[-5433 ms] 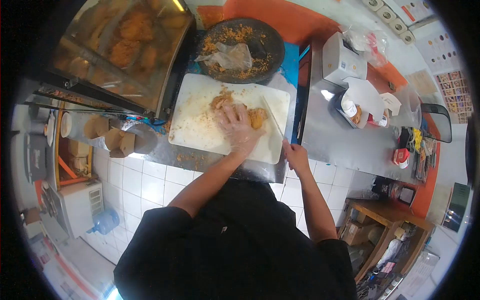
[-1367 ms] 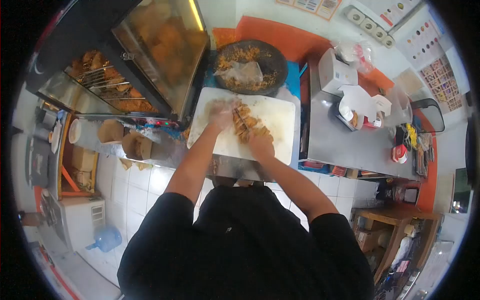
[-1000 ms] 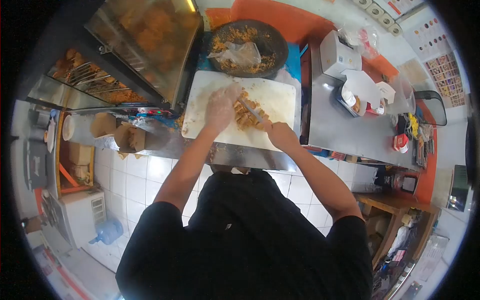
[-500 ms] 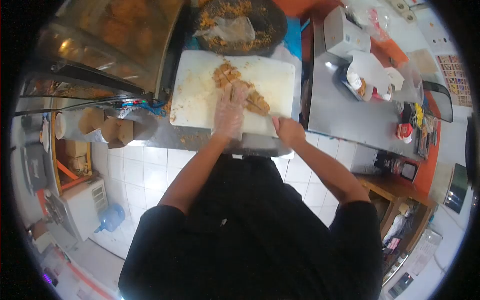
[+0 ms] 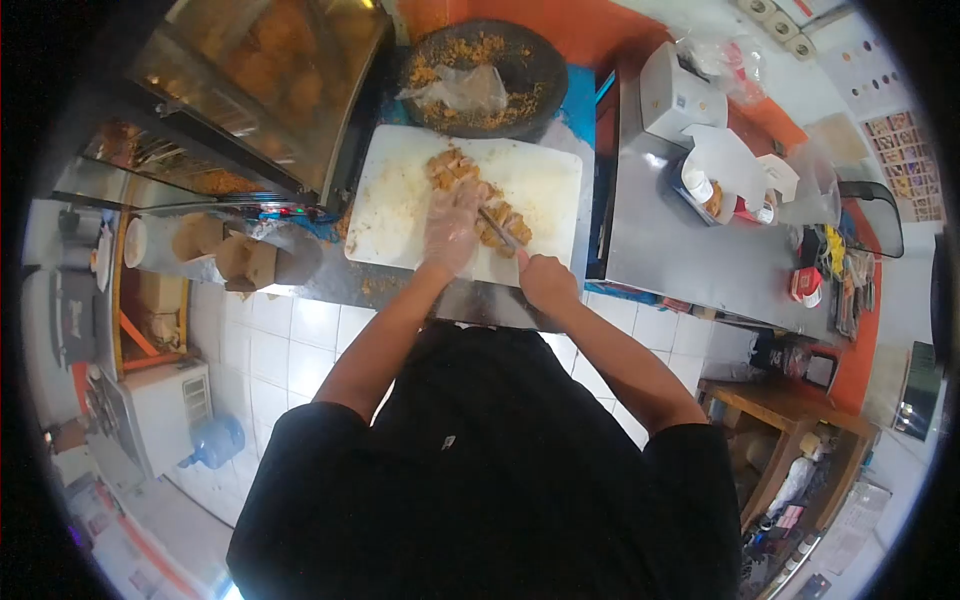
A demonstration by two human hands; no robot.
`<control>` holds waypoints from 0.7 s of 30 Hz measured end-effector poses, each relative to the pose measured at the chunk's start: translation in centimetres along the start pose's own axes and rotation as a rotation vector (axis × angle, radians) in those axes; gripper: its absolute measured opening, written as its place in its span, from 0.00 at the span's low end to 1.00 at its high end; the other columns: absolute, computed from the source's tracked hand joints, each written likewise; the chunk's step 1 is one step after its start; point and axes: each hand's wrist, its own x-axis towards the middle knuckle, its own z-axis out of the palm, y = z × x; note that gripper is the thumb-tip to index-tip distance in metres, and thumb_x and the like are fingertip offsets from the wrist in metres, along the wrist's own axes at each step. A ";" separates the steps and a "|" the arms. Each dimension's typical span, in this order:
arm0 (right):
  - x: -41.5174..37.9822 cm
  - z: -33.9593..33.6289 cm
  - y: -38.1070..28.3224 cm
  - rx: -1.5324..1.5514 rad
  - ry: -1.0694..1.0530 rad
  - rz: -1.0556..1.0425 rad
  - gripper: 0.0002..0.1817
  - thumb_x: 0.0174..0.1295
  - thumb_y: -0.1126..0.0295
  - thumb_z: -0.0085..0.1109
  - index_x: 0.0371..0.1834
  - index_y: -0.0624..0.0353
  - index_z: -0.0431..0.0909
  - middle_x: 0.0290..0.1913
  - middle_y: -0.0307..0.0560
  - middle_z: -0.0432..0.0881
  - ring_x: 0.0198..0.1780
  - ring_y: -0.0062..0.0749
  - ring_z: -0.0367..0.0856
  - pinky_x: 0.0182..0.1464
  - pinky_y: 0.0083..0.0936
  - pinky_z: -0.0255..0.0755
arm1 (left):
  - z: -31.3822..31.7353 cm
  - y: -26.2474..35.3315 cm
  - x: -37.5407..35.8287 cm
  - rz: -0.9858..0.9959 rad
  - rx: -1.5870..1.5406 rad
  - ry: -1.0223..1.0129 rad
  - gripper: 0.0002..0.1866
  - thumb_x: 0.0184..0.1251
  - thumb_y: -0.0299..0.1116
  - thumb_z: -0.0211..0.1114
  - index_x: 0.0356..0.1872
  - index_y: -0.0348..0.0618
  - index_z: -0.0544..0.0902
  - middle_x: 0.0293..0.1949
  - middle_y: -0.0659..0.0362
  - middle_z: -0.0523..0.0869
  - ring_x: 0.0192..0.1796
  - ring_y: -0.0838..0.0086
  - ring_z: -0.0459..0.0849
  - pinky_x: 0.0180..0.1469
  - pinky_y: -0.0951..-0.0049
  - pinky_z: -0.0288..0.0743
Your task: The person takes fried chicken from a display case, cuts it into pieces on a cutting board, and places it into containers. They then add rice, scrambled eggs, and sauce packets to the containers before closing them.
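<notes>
On the white cutting board (image 5: 385,215) lies breaded fried meat, likely chicken (image 5: 452,170), cut into pieces. My left hand (image 5: 450,228), in a clear plastic glove, presses down on the middle of the meat; its fingertips are partly hidden. My bare right hand (image 5: 548,284) is wrapped round the handle of a knife (image 5: 499,229). The blade slants up and left across the pieces, close beside the gloved fingers. More cut pieces (image 5: 513,220) sit along the blade's right side.
Behind the board stands a dark stone mortar (image 5: 535,65) with orange crumbs and a plastic bag (image 5: 470,88). A glass display case (image 5: 250,80) borders the left. Open cardboard boxes (image 5: 245,262) stand lower left. A steel counter (image 5: 650,235) at right bears a food box (image 5: 708,200).
My right hand and the knife have shifted left, and the blade now lies nearer my left hand. The left hand stays on the meat. The whole view has shifted slightly.
</notes>
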 end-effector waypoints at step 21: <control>0.9 1.0 9.4 0.281 0.020 0.023 0.43 0.73 0.36 0.35 0.36 0.71 0.84 0.40 0.76 0.82 0.49 0.69 0.81 0.55 0.52 0.70 | -0.7 3.2 -2.7 -0.029 -0.364 0.247 0.67 0.33 0.52 0.85 0.77 0.39 0.55 0.70 0.32 0.62 0.71 0.36 0.62 0.74 0.51 0.55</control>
